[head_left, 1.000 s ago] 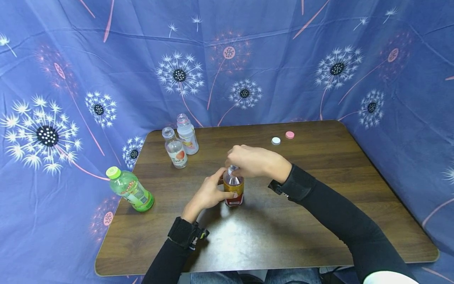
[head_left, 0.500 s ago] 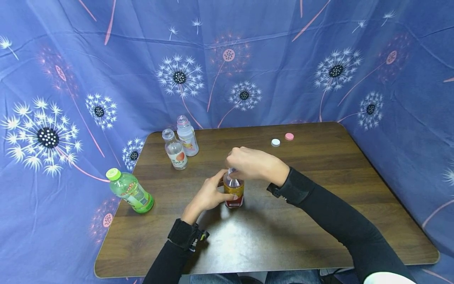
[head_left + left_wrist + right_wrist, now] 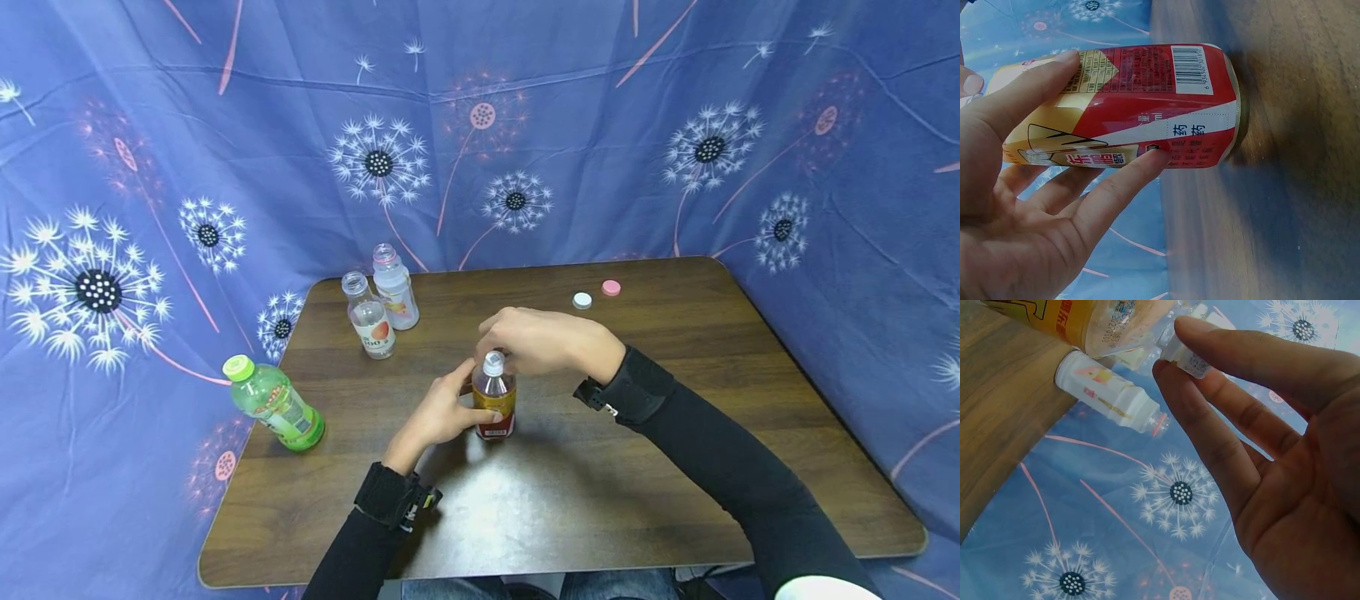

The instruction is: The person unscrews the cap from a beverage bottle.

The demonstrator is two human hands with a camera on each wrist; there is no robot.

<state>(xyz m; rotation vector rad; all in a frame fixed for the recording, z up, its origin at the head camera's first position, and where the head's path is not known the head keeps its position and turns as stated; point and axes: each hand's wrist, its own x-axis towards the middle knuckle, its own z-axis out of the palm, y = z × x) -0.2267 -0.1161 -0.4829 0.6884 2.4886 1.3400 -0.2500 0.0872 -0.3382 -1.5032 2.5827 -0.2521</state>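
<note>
A clear plastic drink bottle [image 3: 495,404] with a gold and red label stands upright at the middle of the table. My left hand [image 3: 442,404] grips its body from the left, thumb along the front and fingers behind, and the left wrist view shows the barcode on the label [image 3: 1191,69]. At the bottle's top is a white cap [image 3: 1188,357], which my right hand [image 3: 547,340] pinches between thumb and index finger. The other fingers of that hand extend loosely away from the bottle in the right wrist view.
Two uncapped clear bottles, one with a peach label [image 3: 372,329] and a whitish one [image 3: 397,292], stand at the back left. A green bottle [image 3: 281,408] with its cap on stands at the left edge. White [image 3: 582,301] and pink caps [image 3: 611,287] lie at the back.
My right hand has turned and shifted slightly, so the white cap's top now shows in the head view. My left hand keeps its hold; the bottle stays in place.
</note>
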